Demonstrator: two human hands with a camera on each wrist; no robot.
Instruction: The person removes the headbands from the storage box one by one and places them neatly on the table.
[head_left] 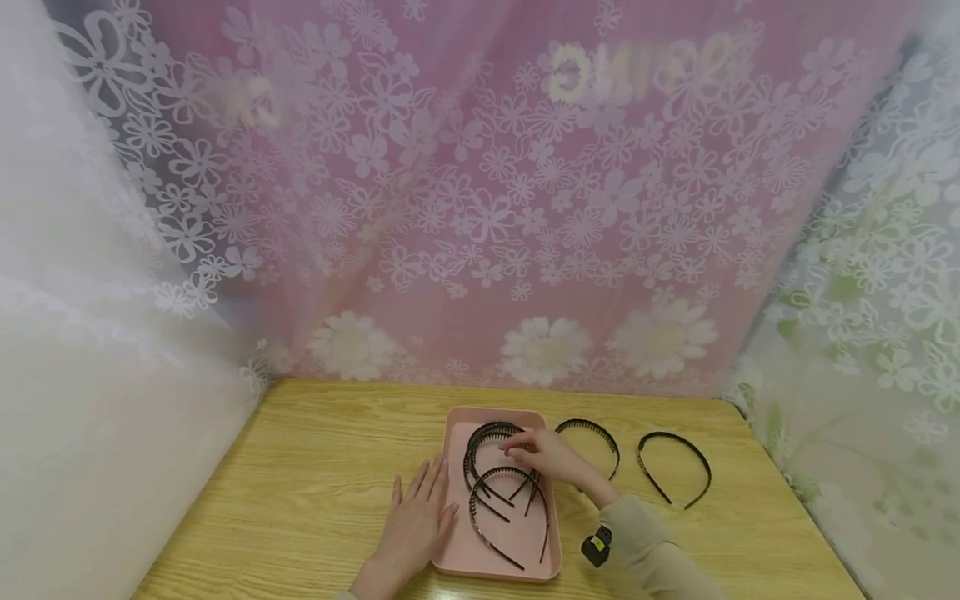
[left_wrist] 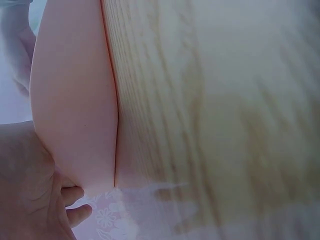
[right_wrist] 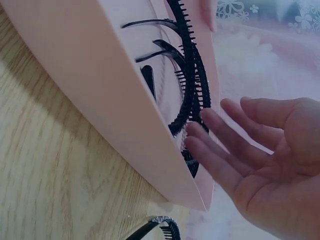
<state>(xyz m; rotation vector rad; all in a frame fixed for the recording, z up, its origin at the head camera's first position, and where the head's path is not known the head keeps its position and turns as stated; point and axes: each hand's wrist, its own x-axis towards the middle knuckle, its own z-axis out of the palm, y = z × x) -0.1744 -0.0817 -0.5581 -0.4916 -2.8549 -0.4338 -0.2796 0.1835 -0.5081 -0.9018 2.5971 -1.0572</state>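
A pink rectangular tray [head_left: 459,546] lies on the table with several black toothed headbands [right_wrist: 187,90] in it, overlapping at the far end. One headband [head_left: 501,556] lies nearer the front of the tray. My left hand [head_left: 411,521], fingers straight, rests along the tray's left side; in the left wrist view the palm is beside the outer wall [left_wrist: 75,90]. My right hand [head_left: 551,457] is over the tray's far right part, fingers loosely bent. In the right wrist view its fingertips are close to the headbands, with nothing pinched; contact is unclear.
Right of the tray, two more black headbands lie on the wooden table [head_left: 330,467]: one close to the tray [head_left: 618,450], the other farther right [head_left: 708,467]. Flowered curtains [head_left: 487,208] enclose the table at the back and both sides.
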